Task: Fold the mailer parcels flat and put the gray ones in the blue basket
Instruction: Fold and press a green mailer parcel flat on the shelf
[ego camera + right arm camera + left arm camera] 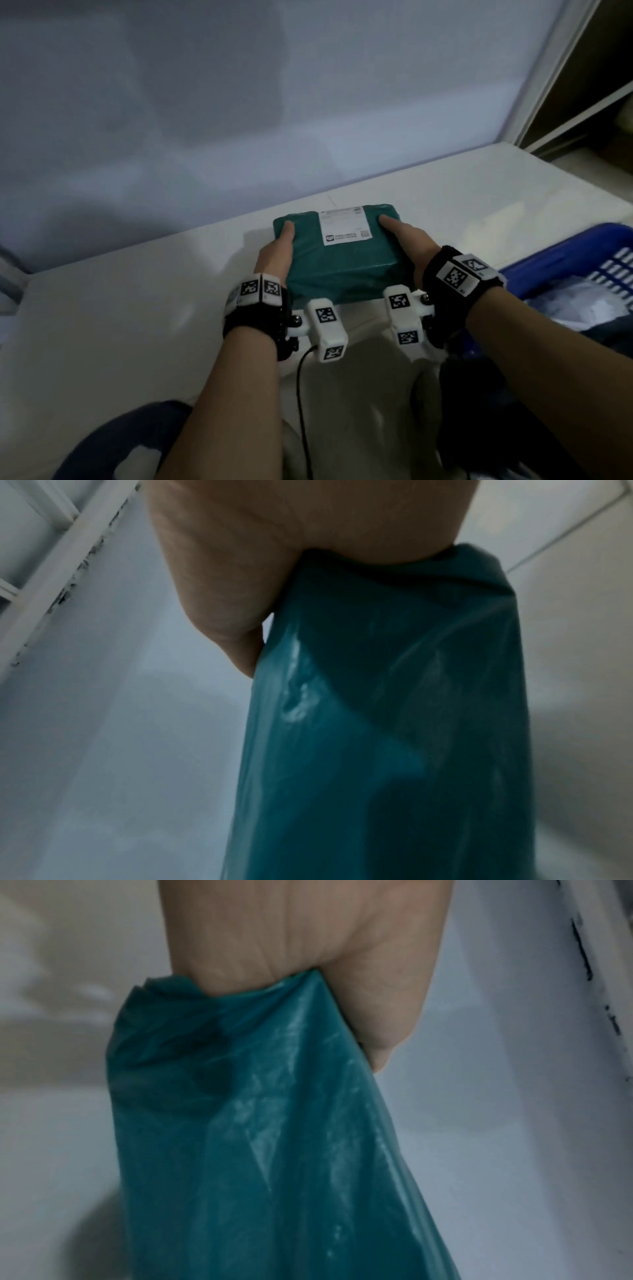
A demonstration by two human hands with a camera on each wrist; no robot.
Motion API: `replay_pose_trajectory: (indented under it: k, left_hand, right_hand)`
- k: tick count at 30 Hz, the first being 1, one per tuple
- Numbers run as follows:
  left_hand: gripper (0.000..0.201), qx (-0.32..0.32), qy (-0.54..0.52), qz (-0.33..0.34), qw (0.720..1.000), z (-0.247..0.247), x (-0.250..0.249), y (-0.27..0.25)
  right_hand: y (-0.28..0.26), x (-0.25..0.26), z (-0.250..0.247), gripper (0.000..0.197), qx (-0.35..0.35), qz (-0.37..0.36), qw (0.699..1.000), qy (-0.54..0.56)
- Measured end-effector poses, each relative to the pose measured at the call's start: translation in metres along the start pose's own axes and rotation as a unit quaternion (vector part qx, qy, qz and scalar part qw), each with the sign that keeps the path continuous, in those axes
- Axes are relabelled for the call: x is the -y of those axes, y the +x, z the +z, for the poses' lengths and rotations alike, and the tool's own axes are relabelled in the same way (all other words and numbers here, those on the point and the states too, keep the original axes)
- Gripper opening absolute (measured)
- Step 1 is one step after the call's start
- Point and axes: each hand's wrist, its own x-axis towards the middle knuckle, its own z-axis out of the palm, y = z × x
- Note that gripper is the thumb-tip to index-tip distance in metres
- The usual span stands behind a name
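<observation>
A teal-green mailer parcel (342, 253) with a white shipping label (344, 224) sits folded into a block over the white surface (137, 308). My left hand (279, 251) grips its left end, thumb on top. My right hand (406, 241) grips its right end the same way. In the left wrist view the left hand (308, 947) clamps the parcel's crinkled plastic (274, 1137); the right wrist view shows my right hand (240, 561) on the parcel (394, 723). The fingers under the parcel are hidden. The blue basket (565, 263) stands at the right with pale gray mailers (582, 301) inside.
A pale wall (239, 102) rises just behind the white surface. A shelf unit (589, 85) stands at the far right. A black cable (303, 394) hangs from the left wrist. My knees in dark clothing (137, 442) sit at the bottom edge.
</observation>
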Motion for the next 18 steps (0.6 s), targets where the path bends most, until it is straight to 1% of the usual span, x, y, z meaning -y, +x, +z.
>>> replay_pose_trajectory:
  k: [2, 4, 7, 11, 14, 15, 18]
  left_hand:
    - [0.101, 0.014, 0.023, 0.017, 1.000, 0.029, -0.013, 0.001]
    - [0.101, 0.032, 0.022, 0.016, 0.999, 0.053, -0.021, 0.008]
    - [0.097, 0.059, 0.029, 0.005, 0.998, 0.085, -0.027, 0.012]
    - [0.093, 0.100, 0.035, 0.000, 0.994, 0.145, -0.019, 0.000]
    - [0.089, 0.143, 0.027, -0.033, 0.989, 0.190, -0.002, -0.003]
    - [0.089, 0.156, 0.027, -0.044, 0.986, 0.208, 0.002, -0.005]
    - [0.084, 0.196, 0.046, -0.048, 0.978, 0.260, 0.010, -0.011]
  right_hand:
    - [-0.004, 0.004, -0.027, 0.075, -0.021, -0.002, 0.999, 0.034]
    - [-0.006, 0.009, -0.050, 0.063, -0.034, -0.009, 0.998, 0.053]
    - [-0.006, 0.015, -0.080, 0.056, -0.053, -0.023, 0.996, 0.066]
    - [-0.003, 0.013, -0.136, 0.061, -0.109, -0.021, 0.991, 0.076]
    - [-0.004, 0.012, -0.178, 0.079, -0.158, -0.020, 0.986, 0.058]
    - [-0.005, 0.012, -0.195, 0.082, -0.171, -0.023, 0.984, 0.052]
    - [-0.008, 0.005, -0.246, 0.070, -0.197, -0.017, 0.978, 0.064]
